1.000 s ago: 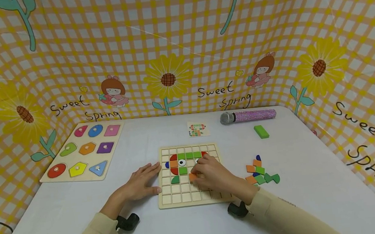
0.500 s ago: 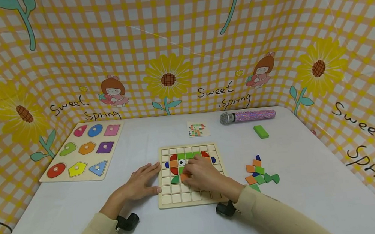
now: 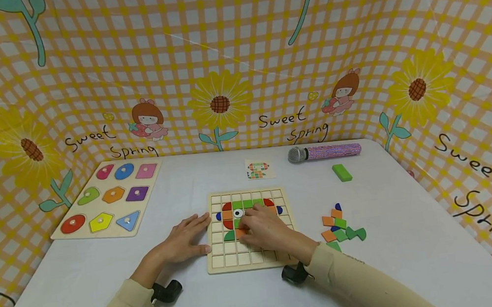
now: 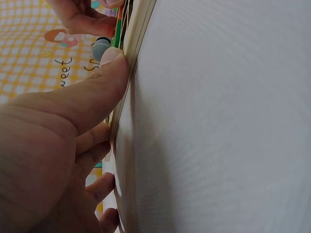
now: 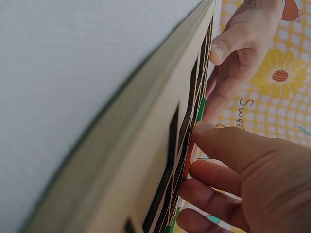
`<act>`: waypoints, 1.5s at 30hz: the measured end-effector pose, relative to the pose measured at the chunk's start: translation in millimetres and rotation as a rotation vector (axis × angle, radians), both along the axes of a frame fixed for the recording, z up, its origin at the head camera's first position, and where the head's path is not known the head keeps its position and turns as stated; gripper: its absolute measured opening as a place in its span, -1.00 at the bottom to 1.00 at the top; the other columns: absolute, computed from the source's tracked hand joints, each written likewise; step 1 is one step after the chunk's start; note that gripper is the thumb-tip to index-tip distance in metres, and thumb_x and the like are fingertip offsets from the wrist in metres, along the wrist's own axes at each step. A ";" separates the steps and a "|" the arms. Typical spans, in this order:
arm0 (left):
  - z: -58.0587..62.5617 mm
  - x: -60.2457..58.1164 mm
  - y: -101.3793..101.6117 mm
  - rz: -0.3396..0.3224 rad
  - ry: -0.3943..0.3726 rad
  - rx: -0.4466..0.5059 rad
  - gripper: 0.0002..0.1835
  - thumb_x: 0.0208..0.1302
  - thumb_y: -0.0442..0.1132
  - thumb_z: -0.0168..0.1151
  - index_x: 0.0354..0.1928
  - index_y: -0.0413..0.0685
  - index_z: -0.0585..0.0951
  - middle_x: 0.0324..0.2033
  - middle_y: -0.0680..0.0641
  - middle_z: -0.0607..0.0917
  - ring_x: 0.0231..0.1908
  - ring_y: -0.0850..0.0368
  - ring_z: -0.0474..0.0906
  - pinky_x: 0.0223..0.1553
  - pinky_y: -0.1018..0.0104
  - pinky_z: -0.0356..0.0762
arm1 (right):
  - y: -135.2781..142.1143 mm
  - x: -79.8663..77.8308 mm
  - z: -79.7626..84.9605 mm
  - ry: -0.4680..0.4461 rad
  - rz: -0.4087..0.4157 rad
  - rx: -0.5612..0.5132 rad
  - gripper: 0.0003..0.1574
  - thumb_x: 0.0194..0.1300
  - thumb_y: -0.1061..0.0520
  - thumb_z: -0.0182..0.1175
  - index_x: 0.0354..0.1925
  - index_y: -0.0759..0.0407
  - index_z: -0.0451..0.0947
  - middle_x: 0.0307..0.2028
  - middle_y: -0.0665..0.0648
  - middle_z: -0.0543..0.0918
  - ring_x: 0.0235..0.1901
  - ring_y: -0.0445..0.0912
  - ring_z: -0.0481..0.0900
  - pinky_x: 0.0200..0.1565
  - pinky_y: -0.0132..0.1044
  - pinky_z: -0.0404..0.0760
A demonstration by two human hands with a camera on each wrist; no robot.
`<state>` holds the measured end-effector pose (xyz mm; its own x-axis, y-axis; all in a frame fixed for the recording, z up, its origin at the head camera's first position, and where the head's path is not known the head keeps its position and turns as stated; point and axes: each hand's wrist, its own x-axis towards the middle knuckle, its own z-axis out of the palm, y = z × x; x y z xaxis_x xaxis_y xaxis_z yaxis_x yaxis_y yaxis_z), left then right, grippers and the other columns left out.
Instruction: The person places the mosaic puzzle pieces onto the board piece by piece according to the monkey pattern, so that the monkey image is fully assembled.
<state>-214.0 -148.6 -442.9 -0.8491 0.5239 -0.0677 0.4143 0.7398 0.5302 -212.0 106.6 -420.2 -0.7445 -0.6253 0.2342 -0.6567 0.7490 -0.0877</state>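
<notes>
A wooden grid board (image 3: pixel 219 262) lies on the white table, its upper cells holding coloured tiles and a round eye tile (image 3: pixel 238 213). My left hand (image 3: pixel 187 238) rests at the board's left edge, fingers stretched out and thumb (image 4: pixel 115 73) on the rim. Over the middle of the board, my right hand (image 3: pixel 265 228) pinches an orange square tile (image 3: pixel 238 234) down in a cell, just right of a green quarter-round tile (image 3: pixel 229 235). In the right wrist view the thumb (image 5: pixel 206 130) and bent fingers meet the orange tile's edges. The hand hides several middle cells.
Loose tiles (image 3: pixel 340 223) in orange, green and blue lie right of the board. Behind it is a pattern card (image 3: pixel 260 169). A microphone (image 3: pixel 334 151) and a green block (image 3: pixel 342 173) lie at the back right; a knobbed shape puzzle (image 3: pixel 116 215) is at the left.
My right hand has carried the orange tile leftward on the board, to beside the green quarter-round, and has stayed there over the last half second. The left hand has kept its place.
</notes>
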 end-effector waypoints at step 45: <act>5.3 3.7 3.9 0.026 -0.029 -0.007 -0.18 0.19 0.01 0.26 0.43 -0.06 0.17 0.46 -0.10 0.14 0.45 -0.23 -0.09 0.31 -0.38 -0.12 | 155.2 54.8 4.3 -0.119 -0.020 -0.025 -0.52 -0.05 -0.10 0.44 -0.11 -0.04 0.65 -0.17 -0.14 0.58 -0.13 -0.21 0.30 -0.10 -0.22 0.38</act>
<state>-210.3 -144.7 -437.6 -0.8600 0.5013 -0.0959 0.3795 0.7538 0.5365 -157.2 261.8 -415.9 -0.7801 -0.6053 0.1584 -0.6256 0.7584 -0.1829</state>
